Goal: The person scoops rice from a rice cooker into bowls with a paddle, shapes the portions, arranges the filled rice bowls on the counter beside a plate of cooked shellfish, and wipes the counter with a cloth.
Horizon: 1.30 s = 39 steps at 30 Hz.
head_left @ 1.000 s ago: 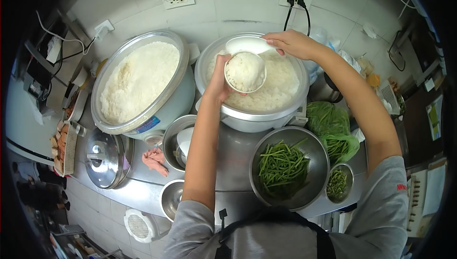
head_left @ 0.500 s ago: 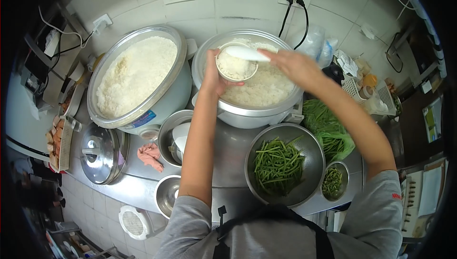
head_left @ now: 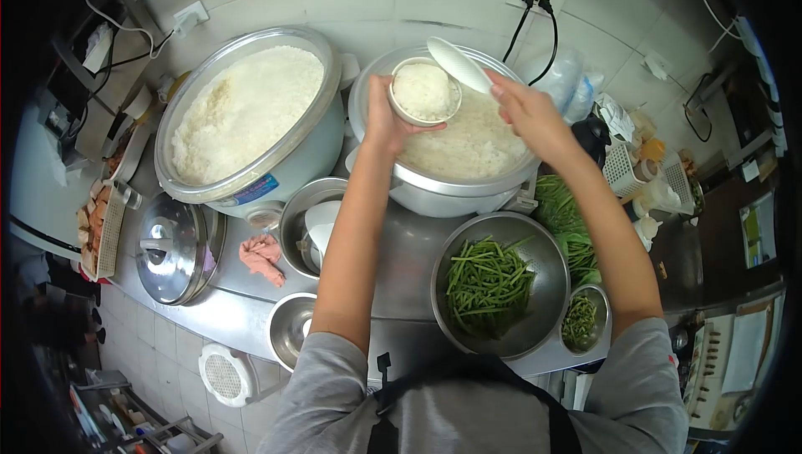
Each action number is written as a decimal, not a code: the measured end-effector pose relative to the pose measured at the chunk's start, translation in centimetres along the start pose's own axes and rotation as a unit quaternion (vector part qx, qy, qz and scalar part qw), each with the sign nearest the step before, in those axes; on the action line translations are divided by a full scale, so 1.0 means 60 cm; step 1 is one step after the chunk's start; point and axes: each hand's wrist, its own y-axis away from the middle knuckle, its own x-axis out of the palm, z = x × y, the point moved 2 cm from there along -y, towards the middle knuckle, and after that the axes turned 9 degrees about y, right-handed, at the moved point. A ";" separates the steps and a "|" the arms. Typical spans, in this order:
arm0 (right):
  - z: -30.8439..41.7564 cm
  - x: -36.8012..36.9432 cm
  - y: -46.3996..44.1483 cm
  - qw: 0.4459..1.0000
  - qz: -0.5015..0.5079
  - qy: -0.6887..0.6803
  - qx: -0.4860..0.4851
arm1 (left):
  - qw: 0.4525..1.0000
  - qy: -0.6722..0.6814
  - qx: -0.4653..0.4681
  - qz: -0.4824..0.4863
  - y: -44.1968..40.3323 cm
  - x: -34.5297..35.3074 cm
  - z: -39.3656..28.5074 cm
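My left hand (head_left: 388, 117) is wrapped round a small white bowl (head_left: 404, 113) filled with a mound of rice (head_left: 424, 91). In my right hand (head_left: 524, 111) is a white rice paddle (head_left: 459, 65), its blade tilted up just right of the bowl. Both hands are over the right rice cooker (head_left: 468, 191), whose cooked rice (head_left: 464, 147) shows below them. To the left stands a larger open cooker (head_left: 276, 166), tilted in view and full of white rice (head_left: 251, 111).
Nearer me, a steel bowl (head_left: 547, 274) holds green stalks, beside a small bowl of cut greens (head_left: 581, 323). Leftward lie a pink cloth (head_left: 262, 255), a steel pot (head_left: 294, 224), a metal lid (head_left: 167, 258) and an empty steel bowl (head_left: 288, 330). Power cords (head_left: 555, 40) hang behind.
The paddle went from behind the bowl to over its rice, then back to the right and up. The bowl stays in my left hand. The camera view has shifted slightly.
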 end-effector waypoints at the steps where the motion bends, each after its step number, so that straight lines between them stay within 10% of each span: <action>1: 0.011 -0.005 0.002 0.999 0.021 0.042 -0.012 | 1.000 0.003 0.002 -0.001 0.002 0.003 -0.002; 17: 0.043 -0.011 0.013 0.962 0.005 0.256 -0.095 | 0.999 -0.009 -0.033 -0.017 -0.002 0.003 -0.001; 23: 0.070 -0.033 0.042 0.989 0.054 0.138 -0.014 | 1.000 0.010 0.009 0.005 0.001 0.000 0.001; 26: 0.036 0.004 0.047 0.966 -0.018 0.153 -0.209 | 0.999 0.021 -0.030 0.000 -0.003 -0.004 -0.001; 30: 0.016 0.013 0.061 0.956 -0.060 -0.287 0.020 | 0.992 0.073 0.099 0.028 0.020 0.002 -0.008; 34: 0.016 0.123 0.088 0.956 0.003 -0.264 0.127 | 0.969 0.052 0.235 -0.056 0.023 -0.005 0.013; 37: 0.049 0.194 0.090 0.953 -0.224 0.040 -0.198 | 0.956 0.016 0.279 -0.089 0.039 -0.014 0.019; 39: 0.076 0.168 0.102 0.979 -0.128 -0.046 -0.155 | 0.950 0.057 0.281 -0.124 0.107 0.007 0.002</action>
